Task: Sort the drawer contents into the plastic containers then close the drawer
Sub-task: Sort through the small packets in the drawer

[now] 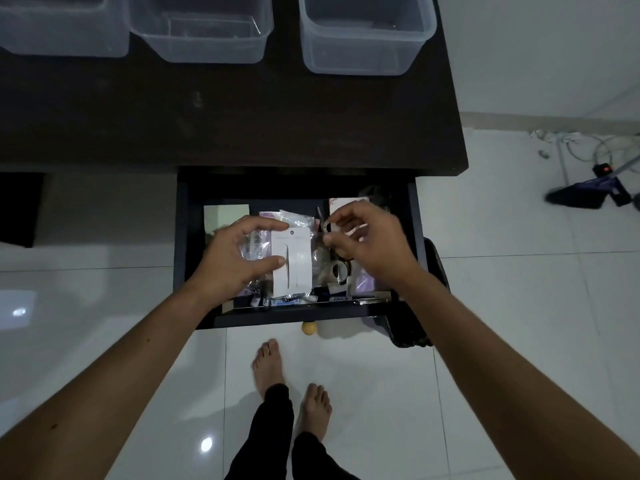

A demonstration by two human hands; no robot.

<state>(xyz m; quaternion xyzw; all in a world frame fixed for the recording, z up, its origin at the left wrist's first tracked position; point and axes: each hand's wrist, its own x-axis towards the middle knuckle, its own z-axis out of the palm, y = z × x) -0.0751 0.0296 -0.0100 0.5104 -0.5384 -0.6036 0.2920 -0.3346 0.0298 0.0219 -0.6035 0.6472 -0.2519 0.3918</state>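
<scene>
Three clear plastic tubs [363, 32] line the top of the frame on our dark desk [242, 112]. At centre, the open drawer [194, 258] is crammed with crinkly packets. Our left hand [232, 258] grasps a white card [291, 261]; our right hand [367, 244] pinches a small metal piece [325, 227].

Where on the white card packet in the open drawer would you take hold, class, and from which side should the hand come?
Grip the white card packet by its long left edge, coming from the left, thumb and fingers spanning its top and bottom corners. It lies flat atop the clutter with that edge exposed, and the left hand is already there. The right hand crowds the other side, pinching a small metal item.
</scene>
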